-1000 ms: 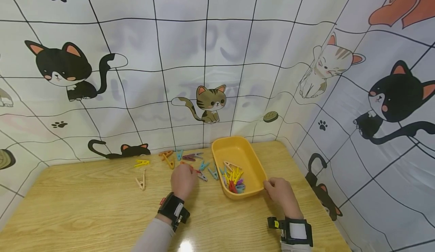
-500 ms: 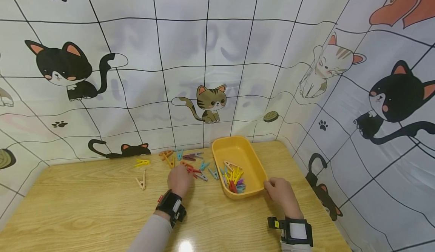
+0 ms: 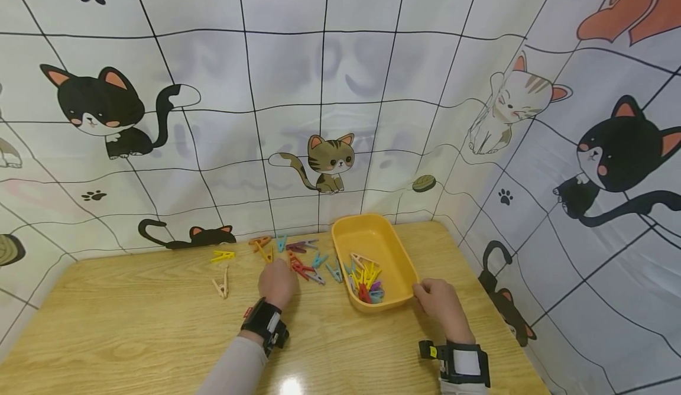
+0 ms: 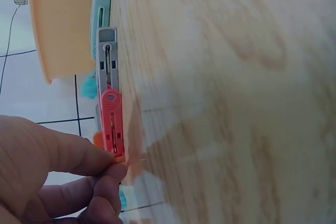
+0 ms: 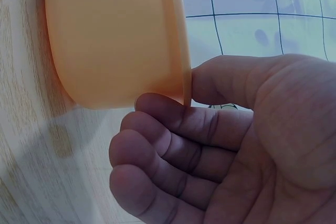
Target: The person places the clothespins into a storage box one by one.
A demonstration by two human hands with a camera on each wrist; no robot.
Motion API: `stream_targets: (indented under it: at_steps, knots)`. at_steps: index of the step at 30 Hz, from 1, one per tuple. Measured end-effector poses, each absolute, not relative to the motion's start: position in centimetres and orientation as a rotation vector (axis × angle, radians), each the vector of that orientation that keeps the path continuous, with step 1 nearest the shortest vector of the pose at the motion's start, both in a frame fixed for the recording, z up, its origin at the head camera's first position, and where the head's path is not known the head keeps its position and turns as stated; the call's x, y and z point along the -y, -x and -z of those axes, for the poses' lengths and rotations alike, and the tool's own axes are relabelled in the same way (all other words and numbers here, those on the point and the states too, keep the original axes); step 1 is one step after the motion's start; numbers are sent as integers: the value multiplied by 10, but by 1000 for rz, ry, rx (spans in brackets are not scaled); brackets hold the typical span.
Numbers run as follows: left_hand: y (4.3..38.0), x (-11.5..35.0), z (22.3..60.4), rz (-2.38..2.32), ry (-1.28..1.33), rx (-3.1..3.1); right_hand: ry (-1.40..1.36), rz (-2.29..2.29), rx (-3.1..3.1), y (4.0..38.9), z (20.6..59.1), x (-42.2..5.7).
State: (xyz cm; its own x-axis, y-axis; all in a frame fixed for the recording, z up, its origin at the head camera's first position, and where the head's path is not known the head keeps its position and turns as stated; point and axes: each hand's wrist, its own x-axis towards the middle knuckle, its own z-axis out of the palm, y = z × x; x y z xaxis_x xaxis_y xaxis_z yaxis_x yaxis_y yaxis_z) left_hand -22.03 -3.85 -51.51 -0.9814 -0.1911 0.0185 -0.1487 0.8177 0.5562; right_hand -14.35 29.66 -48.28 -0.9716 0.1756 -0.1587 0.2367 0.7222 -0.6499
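Observation:
My left hand (image 3: 278, 284) is low over the table, among loose plastic clothespins. In the left wrist view its thumb and forefinger pinch an orange clothespin (image 4: 120, 159), most of it hidden by the fingers. Right beside the fingertips lies a red clothespin (image 4: 112, 124), in line with a grey clothespin (image 4: 107, 56). My right hand (image 3: 440, 304) grips the near right rim of a yellow plastic basket (image 3: 396, 259), thumb outside on top and forefinger under the edge in the right wrist view. Yellow, red, purple and blue clothespins (image 3: 367, 277) are heaped in the basket's near left part.
Purple clothespins (image 3: 300, 246), a blue clothespin (image 3: 334, 272) and several others lie left of the basket. Farther left are a yellow clothespin (image 3: 222, 255) and a beige clothespin (image 3: 221, 284). A cat-print curtain (image 3: 287, 87) borders the wooden table (image 3: 133, 318) behind and at right.
My left hand has shifted left and slightly toward me, uncovering the red clothespins it was over. My right hand and the basket have stayed put.

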Motion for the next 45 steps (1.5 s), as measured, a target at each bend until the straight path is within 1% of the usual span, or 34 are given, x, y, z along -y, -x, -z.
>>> stream_targets:
  at_steps: [11, 21, 36, 45]
  knots:
    - [216, 39, 511, 896, -204, 2853, -351, 1091, -2828, 144, 483, -296]
    - [199, 28, 492, 936, 19, 2698, -340, 1097, -2829, 143, 483, -297]
    - [177, -8, 473, 951, 262, 2594, -321, 1101, -2835, 142, 482, -298]
    - [170, -32, 470, 1010, 328, 2599, -326, 1109, -2824, 143, 481, -297]
